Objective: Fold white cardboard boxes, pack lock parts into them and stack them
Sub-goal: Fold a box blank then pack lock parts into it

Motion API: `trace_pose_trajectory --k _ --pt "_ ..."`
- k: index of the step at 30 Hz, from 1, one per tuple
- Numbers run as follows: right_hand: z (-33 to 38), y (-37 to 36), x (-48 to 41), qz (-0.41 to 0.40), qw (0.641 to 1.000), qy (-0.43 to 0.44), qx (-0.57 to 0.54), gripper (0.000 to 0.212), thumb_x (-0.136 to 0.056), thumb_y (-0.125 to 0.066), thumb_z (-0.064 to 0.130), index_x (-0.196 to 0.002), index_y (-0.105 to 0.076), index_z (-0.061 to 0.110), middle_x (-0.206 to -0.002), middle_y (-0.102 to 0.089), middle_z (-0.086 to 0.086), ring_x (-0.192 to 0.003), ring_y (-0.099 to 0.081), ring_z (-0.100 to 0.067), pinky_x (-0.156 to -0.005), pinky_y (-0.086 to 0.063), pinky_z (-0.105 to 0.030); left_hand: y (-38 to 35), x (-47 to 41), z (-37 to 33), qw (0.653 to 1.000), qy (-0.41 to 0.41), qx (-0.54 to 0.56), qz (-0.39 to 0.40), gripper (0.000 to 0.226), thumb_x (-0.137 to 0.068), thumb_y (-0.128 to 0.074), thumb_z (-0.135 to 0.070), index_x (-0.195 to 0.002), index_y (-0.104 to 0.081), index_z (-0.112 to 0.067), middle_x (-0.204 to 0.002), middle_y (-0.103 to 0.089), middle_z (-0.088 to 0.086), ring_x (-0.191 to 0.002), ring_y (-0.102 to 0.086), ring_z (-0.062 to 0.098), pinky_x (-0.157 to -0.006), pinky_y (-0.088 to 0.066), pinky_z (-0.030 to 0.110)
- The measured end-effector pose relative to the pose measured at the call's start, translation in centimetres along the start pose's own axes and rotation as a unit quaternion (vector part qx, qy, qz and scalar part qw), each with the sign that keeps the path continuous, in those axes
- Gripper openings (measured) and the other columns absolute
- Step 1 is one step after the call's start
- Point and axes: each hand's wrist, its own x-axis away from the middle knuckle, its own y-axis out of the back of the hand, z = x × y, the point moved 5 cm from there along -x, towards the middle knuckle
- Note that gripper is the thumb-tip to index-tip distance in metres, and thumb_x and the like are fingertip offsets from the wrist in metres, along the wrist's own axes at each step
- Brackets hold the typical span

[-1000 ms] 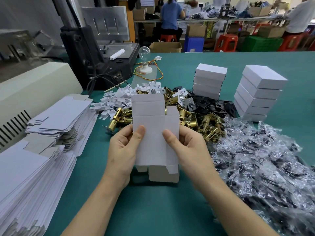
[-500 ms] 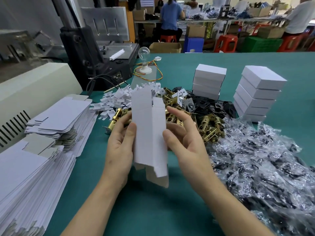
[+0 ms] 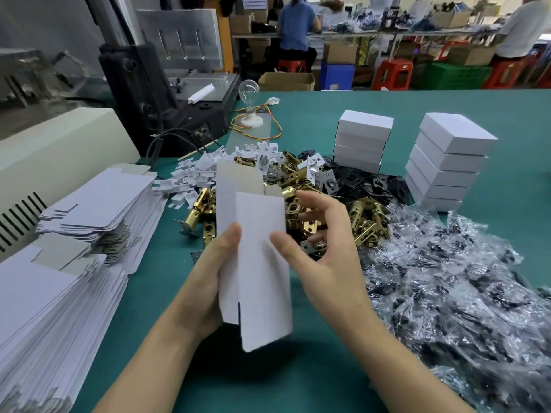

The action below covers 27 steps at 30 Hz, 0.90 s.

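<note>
Flat blanks: two stacks of unfolded white cardboard box blanks (image 3: pixel 59 293) lie at the left edge of the teal table (image 3: pixel 298 383), the farther stack lower and fanned out.
Machine: a beige metal housing with vent slots (image 3: pixel 59 144) stands behind the blanks.
White bits: a heap of small white notched pieces (image 3: pixel 199 174) lies beyond the hands, touching the brass pile.
Left hand: the left hand (image 3: pixel 208 281) grips the box by its left side, thumb pressed on the front panel, the other fingers hidden behind it.
Box: the half-folded white cardboard box (image 3: pixel 256 263) is held upright above the table between the hands, one panel overlapping another, its flaps unfolded at top and bottom.
Right hand: the right hand (image 3: pixel 325 257) rests its thumb tip on the front panel near the right edge; its fingers are spread and loosely bent, off the cardboard.
Brass parts: a pile of shiny brass lock latches (image 3: pixel 366 216) sits behind the box, with black plates (image 3: pixel 366 186) beside it.
Finished boxes: two stacks of closed white cardboard boxes (image 3: pixel 447 165) stand at the far right.
Bags: crinkled clear plastic bags of dark parts (image 3: pixel 447 293) spread along the right.
</note>
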Motion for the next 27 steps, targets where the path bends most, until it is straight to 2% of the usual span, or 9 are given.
trace_pose_trajectory --k 3,5,7,8,10,13,19,23,27 --pt "-0.8 -0.5 -0.1 0.038 0.991 -0.065 -0.112 0.05 -0.088 -0.072 0.048 -0.133 -0.051 0.046 -0.127 -0.066 0.012 -0.117 -0.065 -0.014 -0.092 -0.056 -0.039 -0.5 0.2 0.1 0.999 0.006 0.019 0.033 0.073 -0.059 -0.091 -0.071 -0.117 -0.081 -0.027 -0.119 -0.078 0.011 -0.103 -0.077 0.025 -0.08 -0.064 0.037" --pt "-1.1 -0.7 -0.1 0.055 0.983 -0.088 -0.153 0.048 -0.09 -0.071 0.045 -0.133 -0.052 0.046 -0.126 -0.069 0.006 -0.114 -0.068 -0.018 -0.093 -0.058 -0.048 -0.7 -0.1 0.0 1.0 -0.014 -0.002 0.02 0.075 -0.065 -0.087 -0.072 -0.123 -0.078 -0.025 -0.126 -0.075 0.014 -0.109 -0.076 0.029 -0.083 -0.064 0.04" --pt "-1.0 -0.7 -0.2 0.051 0.98 -0.084 -0.173 0.046 -0.092 -0.07 0.04 -0.134 -0.053 0.044 -0.123 -0.071 0.002 -0.111 -0.07 -0.019 -0.091 -0.06 -0.046 -0.4 -0.5 -0.2 0.998 -0.06 -0.019 -0.029 0.076 -0.073 -0.085 -0.067 -0.133 -0.069 -0.023 -0.13 -0.073 0.014 -0.114 -0.074 0.031 -0.088 -0.063 0.047" --pt "-0.9 -0.6 -0.3 0.043 0.98 -0.075 -0.177 0.044 -0.092 -0.07 0.038 -0.133 -0.054 0.043 -0.12 -0.072 0.001 -0.108 -0.071 -0.019 -0.088 -0.061 -0.043 -0.1 -0.7 -0.4 0.993 -0.095 -0.043 -0.06 0.068 -0.08 -0.082 -0.06 -0.134 -0.065 -0.025 -0.127 -0.075 0.01 -0.112 -0.074 0.028 -0.088 -0.063 0.047" --pt "-0.7 -0.2 -0.4 0.024 0.986 -0.051 -0.157 0.043 -0.092 -0.071 0.035 -0.131 -0.055 0.043 -0.113 -0.072 0.0 -0.103 -0.071 -0.018 -0.083 -0.06 -0.036 0.4 -0.8 -1.0 0.969 -0.178 -0.126 -0.114 0.047 -0.091 -0.072 -0.044 -0.134 -0.057 -0.032 -0.12 -0.077 0.003 -0.103 -0.074 0.018 -0.079 -0.063 0.035" --pt "-0.5 0.0 -0.3 0.01 0.993 -0.027 -0.117 0.043 -0.092 -0.073 0.034 -0.131 -0.056 0.044 -0.108 -0.072 0.002 -0.098 -0.07 -0.016 -0.078 -0.06 -0.032 0.6 -0.5 -1.5 0.939 -0.257 -0.19 -0.125 0.047 -0.094 -0.067 -0.044 -0.139 -0.053 -0.044 -0.127 -0.073 0.004 -0.111 -0.071 0.019 -0.078 -0.061 0.029" --pt "-0.6 0.2 -0.2 0.011 0.994 -0.045 -0.099 0.035 -0.092 -0.072 0.034 -0.124 -0.062 0.044 -0.103 -0.068 0.008 -0.089 -0.065 -0.007 -0.072 -0.059 -0.03 0.4 -0.4 -1.3 0.936 -0.268 -0.211 -0.09 0.036 -0.097 -0.062 -0.041 -0.133 -0.064 -0.048 -0.121 -0.074 -0.007 -0.109 -0.07 0.007 -0.083 -0.057 0.02" --pt "-0.5 0.1 -0.1 0.026 0.994 -0.056 -0.086 0.015 -0.095 -0.067 0.037 -0.109 -0.066 0.035 -0.099 -0.067 0.012 -0.084 -0.062 -0.004 -0.07 -0.061 -0.04 0.4 -0.4 -1.0 0.939 -0.255 -0.219 -0.075 0.025 -0.099 -0.061 -0.04 -0.123 -0.069 -0.041 -0.115 -0.073 -0.007 -0.1 -0.069 0.005 -0.076 -0.058 0.019" --pt "-0.3 0.1 -0.1 0.032 0.995 -0.063 -0.077 0.009 -0.098 -0.064 0.038 -0.102 -0.068 0.032 -0.096 -0.068 0.01 -0.081 -0.063 -0.005 -0.067 -0.058 -0.034 0.5 -0.5 -1.2 0.927 -0.253 -0.259 -0.093 0.014 -0.099 -0.058 -0.045 -0.102 -0.068 -0.037 -0.096 -0.067 -0.009 -0.083 -0.061 0.005 -0.068 -0.052 0.02"
